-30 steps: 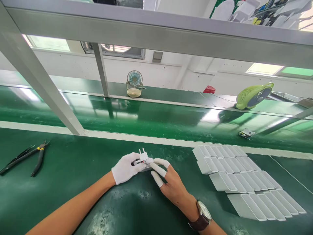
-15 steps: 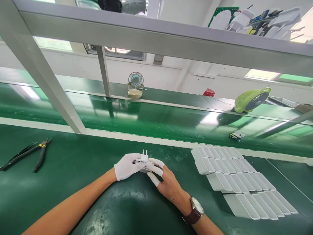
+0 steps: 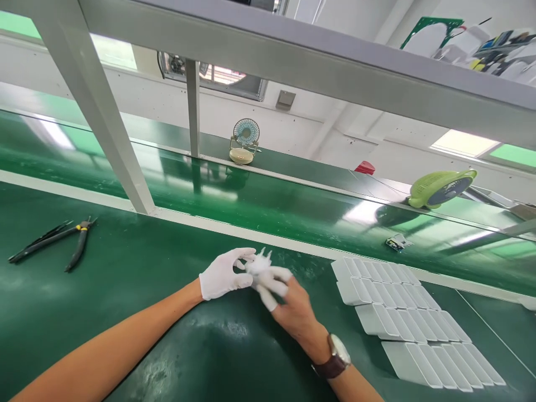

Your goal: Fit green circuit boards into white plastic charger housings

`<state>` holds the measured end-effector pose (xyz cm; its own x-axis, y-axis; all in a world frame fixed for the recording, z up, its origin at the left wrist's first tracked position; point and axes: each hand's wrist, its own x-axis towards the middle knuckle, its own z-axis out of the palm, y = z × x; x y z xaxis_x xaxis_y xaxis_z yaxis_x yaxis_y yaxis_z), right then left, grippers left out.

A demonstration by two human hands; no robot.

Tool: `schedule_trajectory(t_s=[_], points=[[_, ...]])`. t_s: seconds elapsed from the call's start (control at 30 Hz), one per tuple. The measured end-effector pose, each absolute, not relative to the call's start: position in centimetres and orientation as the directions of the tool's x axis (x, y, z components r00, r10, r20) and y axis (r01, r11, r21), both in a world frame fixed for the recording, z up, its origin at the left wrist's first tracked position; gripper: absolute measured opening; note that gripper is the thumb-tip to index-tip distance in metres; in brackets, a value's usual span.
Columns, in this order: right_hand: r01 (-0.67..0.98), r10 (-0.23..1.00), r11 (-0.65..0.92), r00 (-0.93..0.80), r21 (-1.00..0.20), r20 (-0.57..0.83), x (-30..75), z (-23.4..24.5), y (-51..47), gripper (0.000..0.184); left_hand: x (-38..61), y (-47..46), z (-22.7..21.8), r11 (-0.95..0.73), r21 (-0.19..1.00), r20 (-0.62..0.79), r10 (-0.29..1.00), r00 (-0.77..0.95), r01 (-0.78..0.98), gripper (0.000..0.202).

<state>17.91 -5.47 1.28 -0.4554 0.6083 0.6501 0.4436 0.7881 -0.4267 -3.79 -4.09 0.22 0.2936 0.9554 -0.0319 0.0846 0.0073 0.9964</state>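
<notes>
A small white plug adapter (image 3: 258, 262) with two prongs is held just above the green bench, blurred by motion. My left hand (image 3: 224, 273), in a white glove, has its fingers partly spread beside the adapter and touching it. My right hand (image 3: 281, 296), with white finger cots and a wristwatch, is closed round the adapter from the right. Rows of several white casings (image 3: 402, 312) lie on the bench to the right of my hands.
Black pliers and tweezers (image 3: 54, 241) lie at the left of the bench. A green conveyor belt (image 3: 251, 201) runs behind, carrying a small circuit part (image 3: 396, 242). Two desk fans (image 3: 245, 139) (image 3: 439, 188) stand beyond. A grey frame post (image 3: 104, 123) rises at left.
The adapter has been turned between my hands and is now blurred. My left fingers have loosened and spread. The camera has tilted, shifting the scene; the circuit part moved left on the belt.
</notes>
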Motion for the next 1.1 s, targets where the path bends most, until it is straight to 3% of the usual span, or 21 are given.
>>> schedule_trajectory(t_s=[0.17,0.37,0.5,0.67,0.87,1.1], points=[[0.474,0.649,0.761,-0.581,-0.444,0.491,17.7,0.1,-5.8,0.044,-3.2,-4.6,0.8,0.037,0.983,-0.089,0.952,0.291,0.178,0.068],[0.537,0.678,0.732,-0.515,-0.42,0.525,17.9,-0.4,-6.3,0.038,-3.5,-4.6,0.7,0.007,0.984,-0.063,0.949,0.309,0.178,0.06],[0.54,0.713,0.696,-0.444,-0.473,0.542,18.1,-0.5,-6.2,0.04,-3.8,-4.4,0.6,0.013,0.987,-0.06,0.955,0.29,0.163,0.055],[0.494,0.666,0.744,-0.499,-0.45,0.554,18.2,-0.6,-5.9,0.037,-3.9,-4.3,0.7,0.018,0.988,-0.06,0.96,0.275,0.153,0.051],[0.553,0.694,0.718,-0.52,-0.423,0.497,17.9,-0.9,-6.2,0.038,-4.1,-4.4,0.9,0.007,0.993,-0.042,0.952,0.303,0.115,0.045],[0.541,0.644,0.756,-0.52,-0.367,0.561,18.0,-0.9,-6.2,0.036,-4.3,-4.4,1.0,-0.082,0.988,0.038,0.95,0.309,0.131,0.051]])
